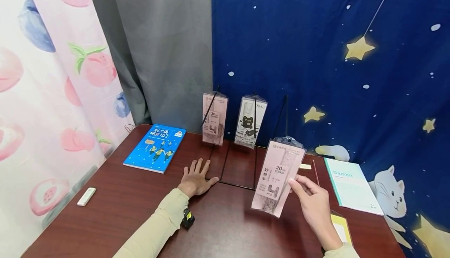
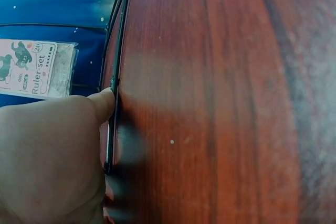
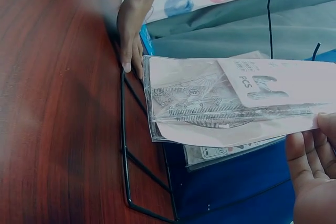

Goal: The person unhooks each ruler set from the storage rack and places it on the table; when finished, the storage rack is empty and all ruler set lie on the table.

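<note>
My right hand (image 1: 313,203) pinches the right edge of a pink ruler set (image 1: 279,178) in a clear sleeve. In the right wrist view, clear rulers and a protractor show inside this ruler set (image 3: 210,103). Fingers spread, my left hand (image 1: 197,180) rests on the table, its thumb at the front corner of a black wire rack (image 1: 239,186). The left wrist view shows that thumb touching the rack's wire (image 2: 116,77). Another pink ruler set (image 1: 215,119) hangs from the rack's left hook, and a white ruler set with black cats (image 1: 250,121) from the middle one.
A blue book (image 1: 154,148) lies at the back left, with a small white object (image 1: 86,196) nearer the front. To the right are a Gambit notebook (image 1: 351,183), a dark red pencil (image 1: 315,172), a cream block (image 1: 305,166) and a yellow-edged item (image 1: 341,226). Curtains stand behind the table.
</note>
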Demonstrator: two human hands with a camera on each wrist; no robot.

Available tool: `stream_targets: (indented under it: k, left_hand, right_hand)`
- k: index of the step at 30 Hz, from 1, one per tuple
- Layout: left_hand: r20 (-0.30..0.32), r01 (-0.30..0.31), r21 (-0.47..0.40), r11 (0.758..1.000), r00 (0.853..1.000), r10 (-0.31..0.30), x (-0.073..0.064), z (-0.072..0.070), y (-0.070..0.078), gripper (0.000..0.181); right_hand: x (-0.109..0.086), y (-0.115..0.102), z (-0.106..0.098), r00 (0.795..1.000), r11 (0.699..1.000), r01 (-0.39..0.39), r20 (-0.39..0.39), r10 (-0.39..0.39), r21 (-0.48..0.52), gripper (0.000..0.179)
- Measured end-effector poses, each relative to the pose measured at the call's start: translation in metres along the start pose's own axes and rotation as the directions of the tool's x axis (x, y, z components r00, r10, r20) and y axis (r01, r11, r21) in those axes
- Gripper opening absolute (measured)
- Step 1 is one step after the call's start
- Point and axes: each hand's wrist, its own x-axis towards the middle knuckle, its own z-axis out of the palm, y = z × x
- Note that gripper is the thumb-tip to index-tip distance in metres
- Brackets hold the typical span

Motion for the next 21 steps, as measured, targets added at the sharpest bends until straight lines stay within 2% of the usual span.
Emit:
stream_targets:
  k: [4, 13, 21]
  left_hand:
    - [-0.006, -0.001, 0.002, 1.0, 1.0, 0.001, 0.005, 0.005, -0.004, 0.082]
    - [0.0, -0.006, 0.011, 1.0, 1.0, 0.006, 0.005, 0.005, -0.005, 0.081]
    - [-0.004, -0.018, 0.01, 1.0, 1.0, 0.018, 0.007, 0.005, -0.005, 0.081]
  right_hand:
    - [-0.005, 0.004, -0.003, 0.999, 0.999, -0.039, 0.003, 0.039, -0.027, 0.033]
    - [-0.017, 0.028, -0.018, 0.989, 0.986, -0.15, -0.011, 0.15, -0.07, 0.041]
    - [-0.029, 0.045, -0.045, 0.966, 0.947, -0.257, -0.011, 0.26, -0.194, 0.048]
